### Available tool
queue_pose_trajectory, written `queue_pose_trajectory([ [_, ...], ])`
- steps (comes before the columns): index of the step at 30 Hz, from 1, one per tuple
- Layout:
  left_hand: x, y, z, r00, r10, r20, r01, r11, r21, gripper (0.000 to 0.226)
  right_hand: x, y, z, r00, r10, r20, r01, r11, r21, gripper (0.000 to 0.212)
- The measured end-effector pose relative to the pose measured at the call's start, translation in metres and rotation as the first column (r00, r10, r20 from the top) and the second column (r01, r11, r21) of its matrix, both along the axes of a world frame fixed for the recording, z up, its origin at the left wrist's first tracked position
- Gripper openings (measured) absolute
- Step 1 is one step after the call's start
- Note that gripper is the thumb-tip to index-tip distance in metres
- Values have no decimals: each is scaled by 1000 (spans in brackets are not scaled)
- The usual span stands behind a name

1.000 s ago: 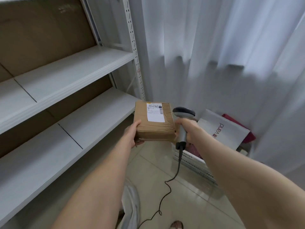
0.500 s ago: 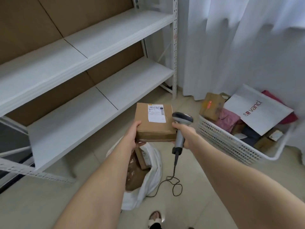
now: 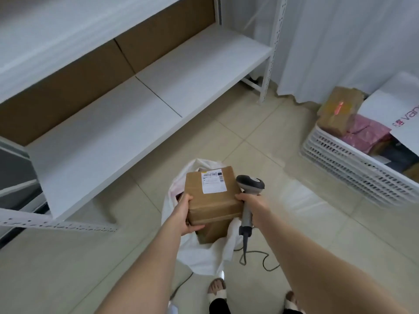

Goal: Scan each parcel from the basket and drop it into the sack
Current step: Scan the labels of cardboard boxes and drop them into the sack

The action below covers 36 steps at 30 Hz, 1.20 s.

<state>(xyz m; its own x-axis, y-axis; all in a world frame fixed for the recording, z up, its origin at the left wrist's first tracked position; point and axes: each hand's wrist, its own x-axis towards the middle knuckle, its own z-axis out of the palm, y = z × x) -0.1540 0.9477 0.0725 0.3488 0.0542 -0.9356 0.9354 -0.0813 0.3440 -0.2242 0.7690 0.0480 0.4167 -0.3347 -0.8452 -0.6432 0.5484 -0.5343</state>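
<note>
A brown cardboard parcel (image 3: 213, 198) with a white shipping label sits between both hands, directly above the open white sack (image 3: 204, 257) on the floor. My left hand (image 3: 184, 215) grips the parcel's left side and underside. My right hand (image 3: 250, 201) holds the grey barcode scanner (image 3: 249, 196) by its handle while its fingertips touch the parcel's right edge. Another brown box shows inside the sack below the parcel. The white plastic basket (image 3: 353, 164) at the right holds several parcels, among them a brown one (image 3: 339, 109) lit by a red scanner line.
White metal shelving (image 3: 147, 87) with brown backing fills the left and top. White curtains (image 3: 351, 41) hang behind the basket. The scanner cable (image 3: 260, 259) loops on the tiled floor beside the sack. My sandalled feet (image 3: 217, 288) stand just below the sack.
The view has tilted down and left. The parcel, held by both hands, has moved from in front of the shelf to above the sack's mouth. The basket has slid to the right edge.
</note>
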Motion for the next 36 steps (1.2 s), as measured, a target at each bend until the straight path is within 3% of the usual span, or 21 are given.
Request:
queue_pose_trajectory([
  [5,9,32,-100,988,-145,-52,150,981,121,40,21,28,-77,990,78,-114,-97,980,-174,28],
  [9,3,56,-177,866,-499,-31,458,765,453,45,31,37,-127,943,278,-182,-327,878,-350,25],
  [13,-3,83,-240,785,-587,-198,598,634,491,59,41,57,-175,877,444,-185,-477,759,-443,22],
  [16,-4,101,-286,779,-580,-239,611,617,495,57,52,74,-203,805,562,-190,-577,668,-471,36],
  [19,0,116,-316,875,-444,-194,466,661,588,66,61,85,-232,760,628,-167,-611,604,-512,40],
  [22,10,131,-337,954,-282,-105,272,659,701,93,68,96,-259,681,709,-182,-660,488,-571,33],
  [25,19,144,-357,984,-150,-99,177,713,678,115,72,114,-288,589,779,-216,-723,388,-571,35],
  [27,21,151,-373,993,-89,-79,119,788,604,90,72,129,-308,549,799,-246,-755,347,-556,43],
  [30,29,166,-377,999,17,40,-38,804,594,33,69,153,-327,532,799,-280,-787,344,-511,42],
  [32,48,174,-365,950,148,274,-280,791,545,31,69,166,-333,573,763,-298,-778,393,-489,41],
  [34,76,171,-333,837,229,496,-457,791,407,30,73,175,-334,627,706,-329,-754,445,-482,47],
  [36,101,160,-306,715,353,604,-579,782,229,24,83,179,-329,643,681,-350,-748,461,-477,52],
])
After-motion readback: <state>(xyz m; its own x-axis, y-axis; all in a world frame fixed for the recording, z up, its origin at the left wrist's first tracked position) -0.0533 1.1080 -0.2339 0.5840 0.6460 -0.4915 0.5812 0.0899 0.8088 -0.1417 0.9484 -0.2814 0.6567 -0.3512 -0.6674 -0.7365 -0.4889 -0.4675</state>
